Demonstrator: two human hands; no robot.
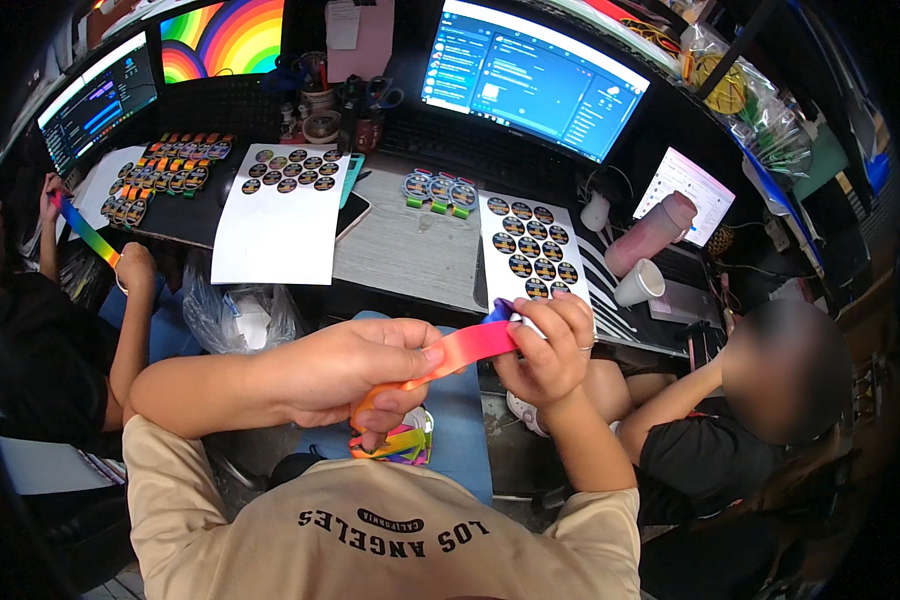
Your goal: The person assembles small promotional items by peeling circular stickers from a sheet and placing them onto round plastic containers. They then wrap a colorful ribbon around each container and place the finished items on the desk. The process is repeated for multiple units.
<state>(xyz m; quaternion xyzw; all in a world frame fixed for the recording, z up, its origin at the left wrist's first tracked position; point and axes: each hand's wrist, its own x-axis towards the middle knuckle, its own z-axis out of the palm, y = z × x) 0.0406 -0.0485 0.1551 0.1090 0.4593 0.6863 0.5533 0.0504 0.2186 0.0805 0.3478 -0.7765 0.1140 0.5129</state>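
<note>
Both hands hold 1 rainbow ribbon taut above the lap.

The left hand (355,365) is clamped on the rainbow ribbon (465,350), thumb pressed along its top; the right hand (548,345) pinches the ribbon's far end, fingers closed. Below the left hand hangs a medal (405,443) with looped ribbon, apparently assembled. On the desk (410,255) beyond lie 2 white sticker sheets: the left sheet (280,230) and the right sheet (530,250), both carrying round dark stickers not yet used. Between them sit 3 ribboned medals (438,190); further left, a larger batch (165,170) looks complete. Judgement: work is partway through, many stickers remain. At far left another person's hand (135,265) holds a second ribbon (88,232).
</note>
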